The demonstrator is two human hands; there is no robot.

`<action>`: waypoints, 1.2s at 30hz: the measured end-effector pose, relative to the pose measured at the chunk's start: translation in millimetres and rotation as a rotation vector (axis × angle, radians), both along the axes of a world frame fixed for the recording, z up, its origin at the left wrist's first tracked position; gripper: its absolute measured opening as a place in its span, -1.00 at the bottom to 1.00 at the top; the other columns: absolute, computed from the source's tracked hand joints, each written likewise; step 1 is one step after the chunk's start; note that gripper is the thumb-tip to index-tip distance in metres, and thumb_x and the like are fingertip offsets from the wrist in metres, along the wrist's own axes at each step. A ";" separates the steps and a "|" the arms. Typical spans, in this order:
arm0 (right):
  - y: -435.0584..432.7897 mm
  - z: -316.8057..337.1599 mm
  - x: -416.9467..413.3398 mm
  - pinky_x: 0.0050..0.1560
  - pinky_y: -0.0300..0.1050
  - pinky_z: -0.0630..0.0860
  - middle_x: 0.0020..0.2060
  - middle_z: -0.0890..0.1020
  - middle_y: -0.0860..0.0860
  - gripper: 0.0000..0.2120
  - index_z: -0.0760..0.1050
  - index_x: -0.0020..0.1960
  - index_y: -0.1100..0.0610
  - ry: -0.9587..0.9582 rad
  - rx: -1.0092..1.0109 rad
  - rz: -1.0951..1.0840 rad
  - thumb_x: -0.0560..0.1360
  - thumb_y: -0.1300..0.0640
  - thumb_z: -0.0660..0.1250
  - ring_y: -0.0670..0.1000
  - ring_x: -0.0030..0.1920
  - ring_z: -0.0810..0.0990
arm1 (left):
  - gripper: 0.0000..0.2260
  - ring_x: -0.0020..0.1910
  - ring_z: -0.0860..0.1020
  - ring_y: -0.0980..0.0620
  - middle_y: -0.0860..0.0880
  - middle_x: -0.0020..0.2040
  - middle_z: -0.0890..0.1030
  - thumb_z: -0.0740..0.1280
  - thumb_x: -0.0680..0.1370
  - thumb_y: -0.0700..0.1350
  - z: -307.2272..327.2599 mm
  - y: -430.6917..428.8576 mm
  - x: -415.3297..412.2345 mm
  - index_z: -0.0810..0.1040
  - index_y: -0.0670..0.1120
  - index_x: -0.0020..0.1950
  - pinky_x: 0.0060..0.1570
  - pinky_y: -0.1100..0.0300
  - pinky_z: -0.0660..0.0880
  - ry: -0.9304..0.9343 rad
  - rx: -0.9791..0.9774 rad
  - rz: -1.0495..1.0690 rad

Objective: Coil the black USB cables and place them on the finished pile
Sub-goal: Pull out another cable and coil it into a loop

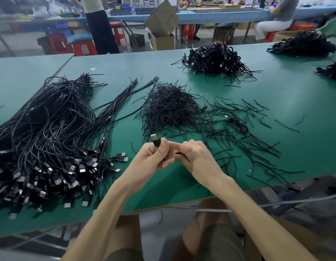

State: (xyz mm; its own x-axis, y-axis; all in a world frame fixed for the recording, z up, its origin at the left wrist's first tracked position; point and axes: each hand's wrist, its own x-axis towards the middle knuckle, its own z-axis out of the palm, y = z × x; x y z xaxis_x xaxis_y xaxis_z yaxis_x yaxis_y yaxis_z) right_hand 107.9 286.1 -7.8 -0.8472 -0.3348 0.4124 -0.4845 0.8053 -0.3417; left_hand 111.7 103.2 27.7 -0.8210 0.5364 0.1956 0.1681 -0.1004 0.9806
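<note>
My left hand (pixel 154 156) grips a black USB cable (pixel 156 141) just below its plug, whose metal end points up and away. My right hand (pixel 194 156) is close against the left, fingers curled round the same cable; most of the cord is hidden between the two hands. A big heap of uncoiled black USB cables (pixel 50 138) lies at the left, plugs toward me. One coiled cable (pixel 238 125) lies alone right of centre. The pile of coiled cables (pixel 214 60) sits at the far side of the green table (pixel 182 187).
A mound of short black twist ties (pixel 169 108) lies in front of my hands, with loose ties (pixel 257 147) scattered to the right. More cable piles (pixel 302 46) sit at the far right. Beyond the table are stools, cardboard boxes and other people at a bench.
</note>
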 end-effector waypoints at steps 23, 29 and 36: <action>49.5 -5.1 -58.6 0.27 -0.21 0.36 0.08 0.64 0.06 -0.79 0.63 0.09 0.24 -0.063 -0.386 -0.417 0.64 0.36 0.23 0.06 0.22 0.50 | -0.58 -0.52 0.42 0.04 -0.02 -0.47 0.53 0.19 0.69 0.10 -14.5 -64.9 -9.7 0.64 -0.13 -0.18 -0.47 0.30 0.36 -0.095 -0.748 0.216; 7.7 5.3 -36.3 0.38 -0.07 0.41 0.06 0.63 0.07 -0.85 0.62 0.12 0.25 0.252 -0.265 -0.043 0.59 0.37 0.34 0.01 0.18 0.51 | -0.63 -0.26 0.61 0.00 -0.04 -0.15 0.67 0.16 0.72 0.04 -17.9 -31.2 -21.6 0.68 -0.15 0.09 -0.41 0.23 0.45 -0.232 -0.218 0.389; -33.2 -15.2 -16.4 0.33 0.05 0.46 0.11 0.58 0.14 -0.77 0.56 0.17 0.30 0.236 -0.130 0.242 0.55 0.47 0.32 0.16 0.20 0.52 | -0.44 0.07 0.59 -0.06 -0.27 0.20 0.66 0.19 0.67 0.18 -24.6 -2.6 -51.5 0.54 -0.31 0.32 0.06 0.08 0.61 -0.683 0.110 0.113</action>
